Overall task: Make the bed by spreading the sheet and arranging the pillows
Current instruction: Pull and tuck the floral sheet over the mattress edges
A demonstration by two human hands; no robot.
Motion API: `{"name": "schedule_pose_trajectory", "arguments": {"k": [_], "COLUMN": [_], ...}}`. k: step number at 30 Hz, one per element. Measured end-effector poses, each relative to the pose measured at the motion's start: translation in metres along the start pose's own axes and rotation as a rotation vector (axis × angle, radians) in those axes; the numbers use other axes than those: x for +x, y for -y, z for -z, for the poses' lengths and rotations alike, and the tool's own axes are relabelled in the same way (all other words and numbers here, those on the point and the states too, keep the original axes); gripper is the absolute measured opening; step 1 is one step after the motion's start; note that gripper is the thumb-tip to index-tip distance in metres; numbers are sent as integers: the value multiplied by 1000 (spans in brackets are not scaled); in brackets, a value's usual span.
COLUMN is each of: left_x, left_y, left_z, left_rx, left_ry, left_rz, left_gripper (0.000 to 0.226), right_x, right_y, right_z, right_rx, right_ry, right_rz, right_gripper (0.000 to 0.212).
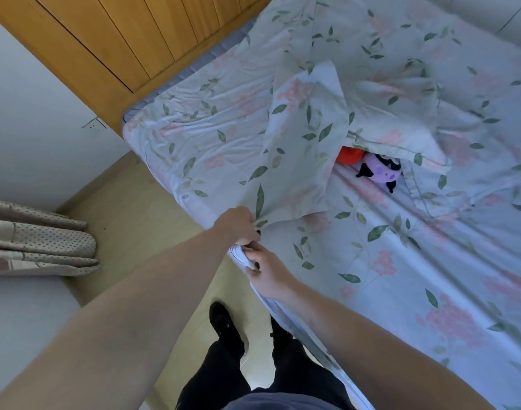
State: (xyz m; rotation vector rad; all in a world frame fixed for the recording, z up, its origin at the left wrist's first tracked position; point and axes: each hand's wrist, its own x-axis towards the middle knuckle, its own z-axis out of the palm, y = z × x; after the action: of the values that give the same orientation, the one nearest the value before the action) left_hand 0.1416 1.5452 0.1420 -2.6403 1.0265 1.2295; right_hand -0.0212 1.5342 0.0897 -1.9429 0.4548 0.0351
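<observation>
Bedroom floor of pale tile runs along the near edge of a bed [431, 291] backed by a wooden headboard [120, 39].

Both hands meet at the bed's near edge, toward the headboard end: the left hand [238, 226] has its fingers curled round a pinch of the floral sheet [223, 149], and just beside it the right hand [265, 270] grips a bunched white fold of the same cloth where it hangs over the mattress side. A floral pillow [303, 137] lies tilted across the sheet near the hands, one corner raised. Further in, a second floral pillow [401, 113] rests crumpled; a purple and black plush toy [377, 173] and something orange [351, 155] peek from under it. Patterned curtains [40, 241] bunch against the wall on the left. The person's black shoes [223, 324] stand on the floor just beside the bed.
</observation>
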Motion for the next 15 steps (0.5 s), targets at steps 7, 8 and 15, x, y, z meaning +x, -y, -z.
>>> {"name": "schedule_pose_trajectory", "arguments": {"k": [7, 8, 15], "left_x": [-2, -6, -45], "left_y": [6, 7, 30], "left_z": [-4, -4, -7], "left_rx": [-144, -225, -708], "left_ry": [-63, -101, -202], "left_rz": [-16, -11, -13], "left_gripper": [10, 12, 10], "right_x": [-12, -14, 19], "right_y": [-3, -3, -26], "right_z": [10, 12, 73], "right_rx": [65, 91, 620], "right_ry": [140, 185, -165], "right_rz": [-56, -134, -792], "right_gripper": [26, 37, 31]}}
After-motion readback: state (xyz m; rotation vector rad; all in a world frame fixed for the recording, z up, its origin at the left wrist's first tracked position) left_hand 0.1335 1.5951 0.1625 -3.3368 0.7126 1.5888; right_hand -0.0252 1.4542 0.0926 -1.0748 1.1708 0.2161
